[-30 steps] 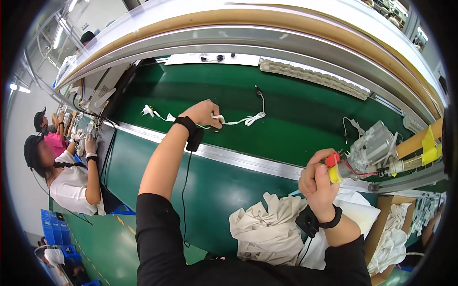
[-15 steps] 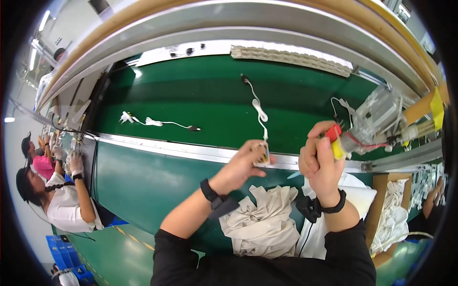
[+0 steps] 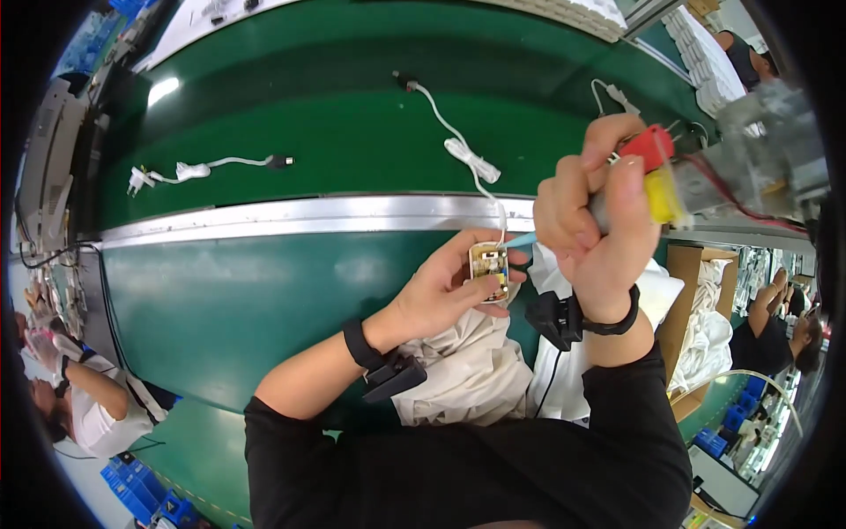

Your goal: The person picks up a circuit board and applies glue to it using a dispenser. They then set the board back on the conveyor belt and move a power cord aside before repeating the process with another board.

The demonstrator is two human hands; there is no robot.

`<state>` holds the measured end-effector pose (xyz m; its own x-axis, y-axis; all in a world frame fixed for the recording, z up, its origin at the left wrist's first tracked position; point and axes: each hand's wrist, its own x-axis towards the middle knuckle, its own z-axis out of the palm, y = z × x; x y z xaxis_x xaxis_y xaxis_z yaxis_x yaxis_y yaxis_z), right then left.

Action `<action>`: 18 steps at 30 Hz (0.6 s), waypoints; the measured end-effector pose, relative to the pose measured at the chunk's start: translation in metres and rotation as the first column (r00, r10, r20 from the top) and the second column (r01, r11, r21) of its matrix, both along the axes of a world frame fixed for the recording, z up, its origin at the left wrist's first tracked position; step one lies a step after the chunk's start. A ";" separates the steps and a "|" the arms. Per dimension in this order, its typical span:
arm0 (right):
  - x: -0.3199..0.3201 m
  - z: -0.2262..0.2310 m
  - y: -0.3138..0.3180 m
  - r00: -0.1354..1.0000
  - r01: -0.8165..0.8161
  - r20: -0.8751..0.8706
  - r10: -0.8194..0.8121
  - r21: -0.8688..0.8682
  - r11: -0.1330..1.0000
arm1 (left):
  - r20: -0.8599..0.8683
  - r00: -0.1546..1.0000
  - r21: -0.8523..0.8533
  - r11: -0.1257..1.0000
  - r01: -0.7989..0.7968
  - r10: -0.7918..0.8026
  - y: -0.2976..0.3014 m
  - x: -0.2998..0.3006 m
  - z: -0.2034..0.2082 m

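Observation:
My left hand [image 3: 432, 286] is closed around a small white adapter housing [image 3: 490, 271], open side up, with a circuit board showing inside. A white cable [image 3: 473, 160] runs from its top edge to a tied coil and a dark plug end. My right hand [image 3: 608, 216] grips a grey tube-shaped dispenser [image 3: 723, 189] with a red switch and a yellow band. Its light-blue tapered nozzle [image 3: 522, 240] points at the upper right edge of the housing; whether it touches cannot be made out.
A second white cable with plug [image 3: 192, 170] lies on the green belt at left. Beyond a metal rail [image 3: 308, 212] is that belt. Cream cloth [image 3: 463, 375] lies near my body, and a cardboard box [image 3: 683, 291] of white pieces stands at right. Co-workers sit on both sides.
My left hand has turned the housing so its board faces up. My right hand has brought the dispenser's nozzle to the housing. The view has tilted down.

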<state>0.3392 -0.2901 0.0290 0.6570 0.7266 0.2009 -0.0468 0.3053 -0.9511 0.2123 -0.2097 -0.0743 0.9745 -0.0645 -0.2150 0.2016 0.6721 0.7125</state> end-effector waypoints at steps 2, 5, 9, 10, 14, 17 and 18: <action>-0.002 -0.008 0.006 0.999 0.042 -0.025 -0.041 0.017 0.999 | 0.027 1.000 -0.001 1.000 -0.012 0.012 0.005 0.000 -0.006; -0.004 -0.020 0.007 1.000 0.000 -0.032 0.001 0.021 1.000 | 0.039 0.999 -0.005 1.000 -0.026 0.026 0.009 -0.005 -0.016; -0.003 -0.024 0.010 0.999 -0.023 -0.022 0.024 0.009 1.000 | 0.069 0.997 0.003 0.999 -0.032 0.032 0.013 -0.008 -0.021; -0.003 -0.025 0.012 1.000 -0.025 -0.017 0.025 -0.003 1.000 | 0.083 0.996 -0.005 0.999 -0.037 0.038 0.013 -0.008 -0.023; -0.004 -0.027 0.010 0.997 -0.051 -0.051 0.054 0.045 0.998 | 0.100 0.994 -0.008 0.999 -0.038 0.039 0.013 -0.009 -0.021; 0.001 -0.028 0.014 0.997 -0.046 -0.061 0.049 0.047 0.998 | 0.103 0.994 -0.011 0.999 -0.036 0.037 0.017 -0.004 -0.023; 0.003 -0.027 0.015 0.997 -0.043 -0.066 0.046 0.048 0.998 | 0.106 0.994 -0.008 0.999 -0.035 0.036 0.018 -0.003 -0.023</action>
<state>0.3420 -0.2749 0.0016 0.6371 0.7464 0.1923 -0.1243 0.3457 -0.9301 0.2097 -0.1916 -0.0978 0.9934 -0.0301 -0.1102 0.1011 0.6820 0.7243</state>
